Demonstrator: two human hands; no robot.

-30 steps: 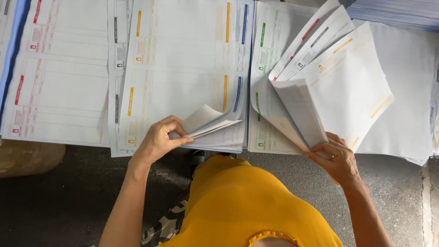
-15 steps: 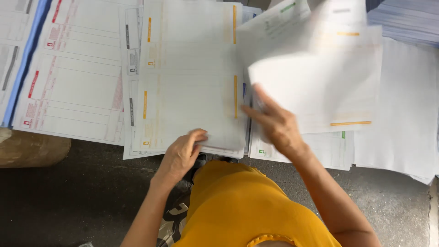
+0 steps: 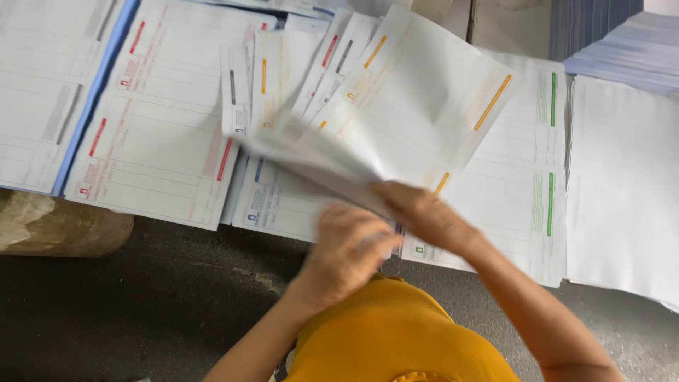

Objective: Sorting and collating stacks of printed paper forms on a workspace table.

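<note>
A fanned bundle of white printed sheets [image 3: 396, 120] with orange and red bars hangs in the air over the stacks. My right hand [image 3: 424, 212] grips the bundle at its lower edge. My left hand [image 3: 350, 251] is closed on the same lower edge, right beside the right hand. Under the bundle lies a stack of sheets with blue marks [image 3: 272, 201]. The picture is blurred by motion, so I cannot tell how many sheets are in the bundle.
Stacks of printed sheets lie side by side on the dark floor [image 3: 177, 304]: red-barred [image 3: 152, 134] at left, green-barred [image 3: 530, 191] at right, plain white [image 3: 622, 191] far right. A brown bundle [image 3: 56, 226] sits at lower left. My yellow clothing [image 3: 396, 339] fills the bottom.
My right hand has swung the bundle of sheets from the right over to the middle. My left hand has left the stack's corner and joined the right hand on the bundle.
</note>
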